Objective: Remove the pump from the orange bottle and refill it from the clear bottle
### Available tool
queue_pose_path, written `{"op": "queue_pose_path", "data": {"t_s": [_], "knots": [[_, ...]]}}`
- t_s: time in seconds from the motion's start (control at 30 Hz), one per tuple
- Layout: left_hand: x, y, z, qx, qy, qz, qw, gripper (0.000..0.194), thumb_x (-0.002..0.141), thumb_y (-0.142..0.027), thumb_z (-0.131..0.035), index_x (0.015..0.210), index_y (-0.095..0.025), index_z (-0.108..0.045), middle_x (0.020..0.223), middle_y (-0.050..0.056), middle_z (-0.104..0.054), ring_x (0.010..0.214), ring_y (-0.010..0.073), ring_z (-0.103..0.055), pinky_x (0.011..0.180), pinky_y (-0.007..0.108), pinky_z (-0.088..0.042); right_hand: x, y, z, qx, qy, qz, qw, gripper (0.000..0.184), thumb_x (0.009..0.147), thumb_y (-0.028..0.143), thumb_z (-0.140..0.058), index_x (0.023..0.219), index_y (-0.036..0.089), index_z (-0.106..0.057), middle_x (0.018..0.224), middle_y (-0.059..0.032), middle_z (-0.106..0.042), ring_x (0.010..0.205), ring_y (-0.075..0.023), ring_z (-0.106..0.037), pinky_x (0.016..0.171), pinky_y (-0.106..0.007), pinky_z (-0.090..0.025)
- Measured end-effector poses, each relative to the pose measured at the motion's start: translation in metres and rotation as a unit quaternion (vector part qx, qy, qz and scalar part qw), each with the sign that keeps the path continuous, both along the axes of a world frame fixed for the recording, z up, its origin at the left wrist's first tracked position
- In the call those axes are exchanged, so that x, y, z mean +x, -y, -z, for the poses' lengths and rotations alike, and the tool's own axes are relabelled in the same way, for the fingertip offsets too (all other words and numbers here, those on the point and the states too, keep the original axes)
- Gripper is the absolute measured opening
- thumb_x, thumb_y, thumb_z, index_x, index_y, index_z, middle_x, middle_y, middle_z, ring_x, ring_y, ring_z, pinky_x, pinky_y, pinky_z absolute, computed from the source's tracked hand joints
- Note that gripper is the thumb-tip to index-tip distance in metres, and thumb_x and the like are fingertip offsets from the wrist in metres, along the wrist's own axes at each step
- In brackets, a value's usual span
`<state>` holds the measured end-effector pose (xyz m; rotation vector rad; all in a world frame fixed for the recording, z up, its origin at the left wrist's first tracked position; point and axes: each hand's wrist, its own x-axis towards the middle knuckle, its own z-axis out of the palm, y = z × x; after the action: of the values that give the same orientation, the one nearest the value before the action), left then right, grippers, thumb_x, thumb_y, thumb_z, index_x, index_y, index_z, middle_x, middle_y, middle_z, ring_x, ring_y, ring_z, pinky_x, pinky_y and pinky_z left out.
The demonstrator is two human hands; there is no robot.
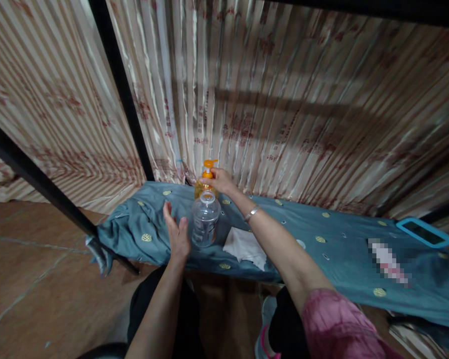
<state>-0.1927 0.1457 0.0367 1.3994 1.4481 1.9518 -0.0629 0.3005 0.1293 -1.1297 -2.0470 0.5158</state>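
A pump bottle (199, 189) of yellow liquid with an orange pump head stands toward the back of the cloth-covered surface. My right hand (221, 181) reaches across, its fingers closed around the bottle's neck just under the pump. In front of it, a clear wide plastic bottle (205, 223) without a cap stands upright and hides part of the yellow one. To its left is my left hand (178, 235), fingers apart and holding nothing. A folded white cloth (244, 247) lies just right of the clear bottle, partly under my right forearm.
A teal patterned cloth (303, 219) covers the low bench. At its right lie a blue-framed device (423, 233) and a blurred item (388, 262). Black metal posts (121, 89) rise at the left, before a striped curtain (239, 99).
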Motion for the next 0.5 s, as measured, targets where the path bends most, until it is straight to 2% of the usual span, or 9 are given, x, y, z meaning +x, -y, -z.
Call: {"op": "queue_pose_path", "data": {"t_s": [0.07, 0.17, 0.27, 0.33, 0.4, 0.5], "knots": [[-0.003, 0.000, 0.000, -0.002, -0.009, -0.007, 1.000, 0.071, 0.086, -0.055, -0.039, 0.143, -0.018, -0.018, 0.148, 0.016, -0.025, 0.137, 0.0247, -0.024, 0.113, 0.044, -0.019, 0.006, 0.006, -0.001, 0.007, 0.010, 0.016, 1.000, 0.033, 0.070, 0.044, -0.067, 0.061, 0.019, -0.049, 0.053, 0.0087, -0.038, 0.050, -0.0093, -0.036, 0.052, -0.027, -0.030], [-0.006, 0.004, -0.004, 0.003, -0.041, -0.019, 0.999, 0.072, 0.087, -0.055, -0.038, 0.144, -0.018, -0.016, 0.149, 0.016, -0.023, 0.138, 0.0256, -0.022, 0.113, 0.046, -0.018, 0.029, 0.021, -0.008, 0.014, -0.002, 0.043, 0.999, 0.031, 0.071, 0.047, -0.064, 0.068, 0.018, -0.053, 0.057, 0.0066, -0.043, 0.052, -0.0101, -0.039, 0.053, -0.027, -0.030], [-0.004, 0.016, -0.020, 0.059, -0.129, -0.024, 0.990, 0.073, 0.087, -0.053, -0.040, 0.144, -0.016, -0.015, 0.150, 0.016, -0.019, 0.140, 0.0262, -0.016, 0.114, 0.047, -0.013, 0.062, 0.037, -0.021, 0.025, -0.037, 0.078, 0.996, 0.032, 0.071, 0.049, -0.062, 0.073, 0.018, -0.055, 0.062, 0.0036, -0.050, 0.055, -0.0113, -0.045, 0.054, -0.028, -0.033], [0.005, 0.030, -0.037, 0.116, -0.197, -0.027, 0.973, 0.074, 0.087, -0.052, -0.040, 0.144, -0.013, -0.014, 0.149, 0.019, -0.019, 0.139, 0.0288, -0.016, 0.114, 0.050, -0.013, 0.086, 0.049, -0.031, 0.030, -0.049, 0.087, 0.995, 0.032, 0.069, 0.048, -0.064, 0.074, 0.017, -0.057, 0.064, 0.0016, -0.053, 0.057, -0.0129, -0.047, 0.055, -0.029, -0.034], [0.021, 0.044, -0.052, 0.157, -0.239, -0.018, 0.958, 0.077, 0.084, -0.050, -0.049, 0.144, -0.014, -0.015, 0.148, 0.018, -0.022, 0.138, 0.0310, -0.019, 0.112, 0.052, -0.016, 0.107, 0.061, -0.038, 0.030, -0.055, 0.073, 0.995, 0.033, 0.070, 0.048, -0.063, 0.078, 0.016, -0.058, 0.066, 0.0010, -0.054, 0.060, -0.0137, -0.048, 0.058, -0.029, -0.037], [0.054, 0.058, -0.061, 0.171, -0.284, 0.064, 0.941, 0.075, 0.081, -0.039, -0.060, 0.142, -0.021, -0.020, 0.146, 0.015, -0.027, 0.135, 0.0305, -0.027, 0.109, 0.052, -0.025, 0.131, 0.081, -0.041, 0.011, -0.049, 0.057, 0.997, 0.032, 0.070, 0.046, -0.064, 0.077, 0.015, -0.057, 0.068, -0.0002, -0.054, 0.061, -0.0141, -0.047, 0.060, -0.030, -0.038]]}}
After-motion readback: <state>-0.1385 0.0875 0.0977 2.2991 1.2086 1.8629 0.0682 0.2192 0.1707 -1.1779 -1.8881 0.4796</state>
